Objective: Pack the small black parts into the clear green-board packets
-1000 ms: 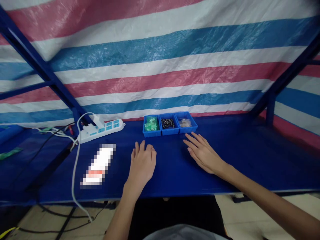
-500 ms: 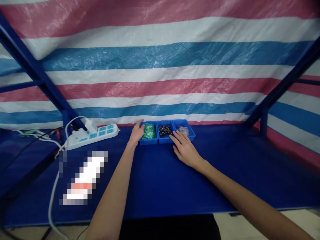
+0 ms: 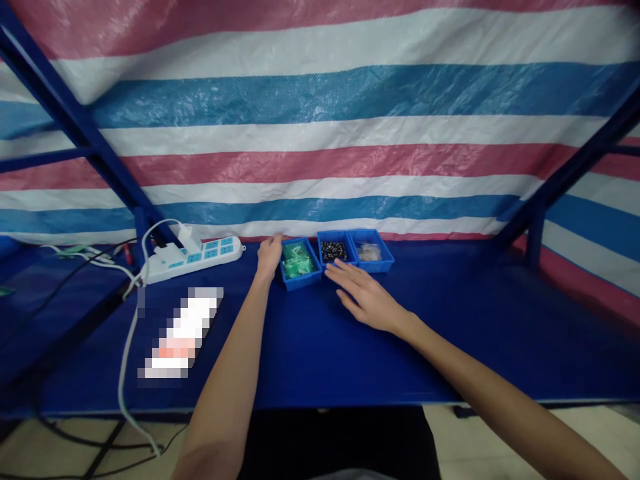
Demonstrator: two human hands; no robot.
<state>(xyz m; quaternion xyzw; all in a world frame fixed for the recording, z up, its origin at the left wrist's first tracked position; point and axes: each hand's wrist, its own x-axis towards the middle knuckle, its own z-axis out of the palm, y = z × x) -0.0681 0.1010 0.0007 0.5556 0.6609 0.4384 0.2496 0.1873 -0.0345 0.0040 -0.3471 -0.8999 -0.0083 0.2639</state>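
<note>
Three small blue bins stand toward the back of the blue table. The left bin (image 3: 303, 283) holds green plastic packets (image 3: 298, 260) and sits askew, nearer to me than the others. Small black pieces, perhaps screws, (image 3: 333, 251) fill the middle bin (image 3: 339, 233). In the right bin (image 3: 374, 267) lies a clear bag of small parts (image 3: 369, 252). My left hand (image 3: 270, 258) is at the left bin's outer side, fingers partly bent and partly hidden; whether it touches the wall is unclear. My right hand (image 3: 364, 297), open with fingers stretched, reaches the middle bin's front edge.
A white power strip (image 3: 215, 252) with plugs and cables lies at the left. A pixelated white-and-red item (image 3: 187, 327) is in front of it. A striped plastic sheet (image 3: 320, 160) hangs behind, with blue frame bars (image 3: 525, 213) at both sides.
The left bin has turned and come slightly toward me, leaving a gap to the middle bin. Both my hands have shifted a little left. The view has tilted down slightly.
</note>
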